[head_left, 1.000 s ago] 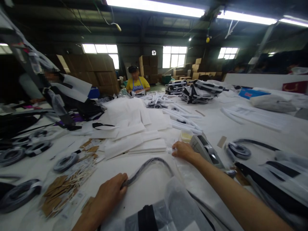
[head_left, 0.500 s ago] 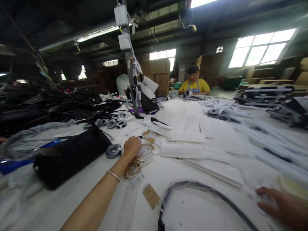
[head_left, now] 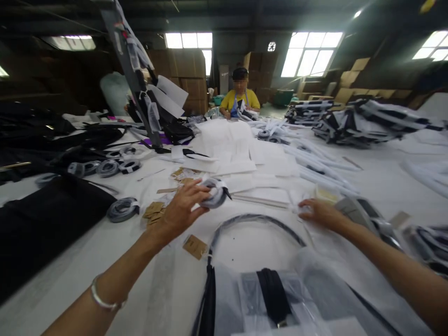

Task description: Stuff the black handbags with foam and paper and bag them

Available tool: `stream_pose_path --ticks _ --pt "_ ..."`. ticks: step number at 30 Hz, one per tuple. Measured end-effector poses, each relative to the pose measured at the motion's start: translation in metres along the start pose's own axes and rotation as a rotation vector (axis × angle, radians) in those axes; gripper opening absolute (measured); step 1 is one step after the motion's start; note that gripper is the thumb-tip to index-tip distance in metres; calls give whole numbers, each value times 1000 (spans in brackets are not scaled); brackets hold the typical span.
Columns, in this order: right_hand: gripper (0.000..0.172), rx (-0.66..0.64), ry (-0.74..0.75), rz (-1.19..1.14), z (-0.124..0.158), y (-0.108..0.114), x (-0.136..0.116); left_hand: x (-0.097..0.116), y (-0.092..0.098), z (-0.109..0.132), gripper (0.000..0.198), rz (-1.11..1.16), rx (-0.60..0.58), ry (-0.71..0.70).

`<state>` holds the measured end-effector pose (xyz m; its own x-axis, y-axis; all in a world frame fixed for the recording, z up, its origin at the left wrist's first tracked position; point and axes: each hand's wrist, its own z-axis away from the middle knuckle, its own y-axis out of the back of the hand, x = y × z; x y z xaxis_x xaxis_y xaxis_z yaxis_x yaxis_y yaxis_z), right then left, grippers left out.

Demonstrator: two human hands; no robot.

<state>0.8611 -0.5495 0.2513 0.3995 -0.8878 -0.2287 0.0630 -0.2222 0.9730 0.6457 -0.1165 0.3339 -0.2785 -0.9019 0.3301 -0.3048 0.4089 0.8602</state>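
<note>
My left hand (head_left: 184,205) grips a coiled grey strap (head_left: 214,195) bound with a white band, its black end sticking out to the right. Under and beside that hand lie brown paper tags (head_left: 154,211); a single tag (head_left: 194,246) is tied to a black bag handle (head_left: 259,218). The handle arches up from a bag wrapped in clear plastic (head_left: 308,298) right in front of me. Over to the right, my right hand (head_left: 317,213) has its fingers curled on something whitish and see-through, too blurred to name.
Another wrapped coil (head_left: 122,210) lies beside a black bag (head_left: 52,228) on the left. White sheets (head_left: 227,144) are piled mid-table, near a leaning metal post (head_left: 135,70). Across the table sits a person in yellow (head_left: 240,98). Stacked wrapped goods (head_left: 364,121) stand at right.
My left hand has lifted away from the tags and now has the coiled strap in it. My right hand has come inward from the right edge. The view has turned right and down.
</note>
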Motion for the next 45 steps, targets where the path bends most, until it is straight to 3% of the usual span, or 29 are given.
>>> stream_pose_path --ticks 3,6,10,12,14,16,17,19,22,24,26,28,31,34,39,43,45 --pt "34 47 58 12 12 20 -22 52 -17 3 22 239 -167 -211" --pt "32 114 248 -132 37 44 -59 79 -35 2 22 549 -354 -160" --pt "37 -3 426 -399 76 64 -121 92 -57 4 34 1154 -499 288" --pt "39 -64 449 -466 87 59 -148 98 -67 9 42 1476 -516 541" --pt "38 -121 430 -490 89 44 -167 105 -75 16 45 1651 -487 729" --pt "25 -164 411 -481 86 26 -179 109 -76 23 42 1575 -487 796" --pt "17 -178 423 -473 83 17 -182 109 -73 26 39 1425 -499 784" --pt "19 -201 454 -472 78 4 -184 104 -58 29 27 934 -488 672" --pt "12 -152 333 -457 72 -3 -183 83 -29 25 20 185 -307 473" --pt "16 -99 201 -400 69 -4 -184 65 -19 20 21 18 -208 441" --pt "28 -127 131 -338 65 -5 -189 47 -24 14 23 56 -190 441" --pt "28 -205 147 -298 63 -7 -200 34 -40 11 29 134 -216 432" --pt "26 -238 291 -216 63 -11 -219 26 -68 8 34 211 -263 403" --pt "27 -238 424 -78 60 -12 -234 28 -85 8 27 256 -266 389" --pt "23 -197 474 66 47 -13 -238 30 -89 10 22 274 -233 390" --pt "42 -164 414 64 39 -14 -232 33 -89 11 25 272 -220 400" --pt "41 -189 398 82 36 -13 -230 39 -88 10 29 271 -233 399"
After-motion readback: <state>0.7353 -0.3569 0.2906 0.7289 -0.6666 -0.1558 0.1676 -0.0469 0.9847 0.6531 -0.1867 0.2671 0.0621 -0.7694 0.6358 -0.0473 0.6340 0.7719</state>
